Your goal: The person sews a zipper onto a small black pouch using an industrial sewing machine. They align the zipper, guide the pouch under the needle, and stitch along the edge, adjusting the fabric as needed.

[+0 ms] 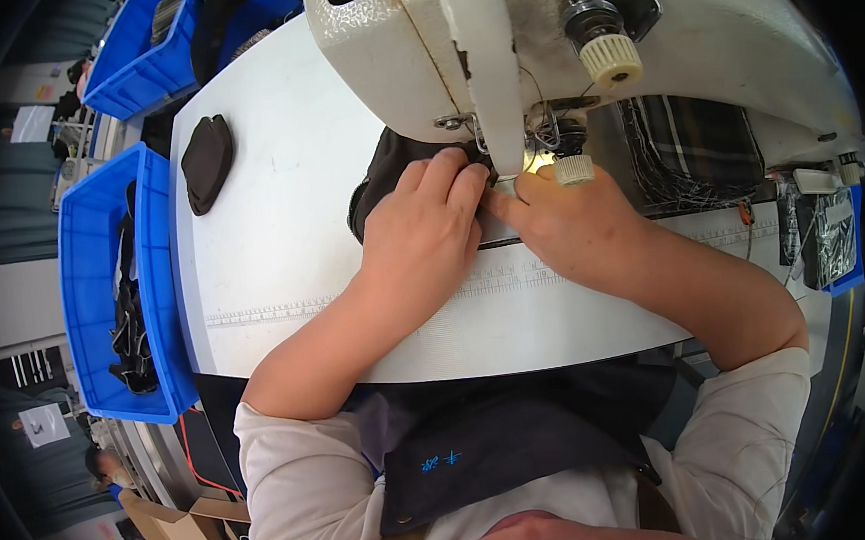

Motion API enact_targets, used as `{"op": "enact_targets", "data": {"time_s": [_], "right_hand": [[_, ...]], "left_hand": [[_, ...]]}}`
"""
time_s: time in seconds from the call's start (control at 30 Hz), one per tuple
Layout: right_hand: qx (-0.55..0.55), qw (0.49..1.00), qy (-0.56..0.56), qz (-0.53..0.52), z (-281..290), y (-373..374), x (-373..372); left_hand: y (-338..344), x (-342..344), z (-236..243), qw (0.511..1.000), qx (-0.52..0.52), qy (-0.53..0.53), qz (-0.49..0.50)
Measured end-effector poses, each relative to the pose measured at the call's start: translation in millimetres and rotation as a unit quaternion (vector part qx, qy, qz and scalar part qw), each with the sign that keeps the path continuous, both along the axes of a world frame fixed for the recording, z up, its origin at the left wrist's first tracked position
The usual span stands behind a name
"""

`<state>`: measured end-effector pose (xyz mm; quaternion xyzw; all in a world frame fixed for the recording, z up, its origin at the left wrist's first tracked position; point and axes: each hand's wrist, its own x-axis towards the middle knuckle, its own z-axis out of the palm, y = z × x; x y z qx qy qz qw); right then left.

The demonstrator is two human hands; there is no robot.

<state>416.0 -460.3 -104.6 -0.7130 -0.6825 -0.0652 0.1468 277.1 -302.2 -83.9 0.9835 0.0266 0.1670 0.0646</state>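
Pressed dark fabric (377, 191) at twelve o'clock, below the sewing machine head (382, 53), with the left hand (426, 230); could not tell whether pinching too. Curled the right hand (577, 220) just beside, at the left one's three o'clock, with any grip hidden. Seemed best to guide lightly and evenly, clear of the needle area (544, 140). Had checked cloth (707, 145) at two o'clock, a dark flat piece (209, 165) at ten, a blue bin (161, 279) at nine.

Fabric (394, 152) on table (281, 250), bin (160, 279) left
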Motion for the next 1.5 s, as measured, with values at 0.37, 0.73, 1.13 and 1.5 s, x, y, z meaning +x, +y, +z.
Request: {"op": "enact_targets", "data": {"time_s": [0.37,0.73,1.13,1.5], "right_hand": [[0.017,0.999,0.028,0.023,0.5,1.8,-1.7],[-0.021,0.999,0.028,0.008,3.7,2.3,-4.7],[-0.002,1.0,0.003,0.018,0.0,1.4,-3.2],[0.0,1.0,-0.026,-0.01,-1.9,-0.2,-3.4]], "left_hand": [[10.4,13.6,-3.5,0.996,-0.072,-0.025,-0.035],[9.7,12.1,-3.6,0.998,-0.013,-0.012,-0.058],[19.3,7.8,6.2,0.995,-0.018,0.016,-0.097],[12.9,6.6,5.7,0.997,-0.049,0.028,-0.053]]}}
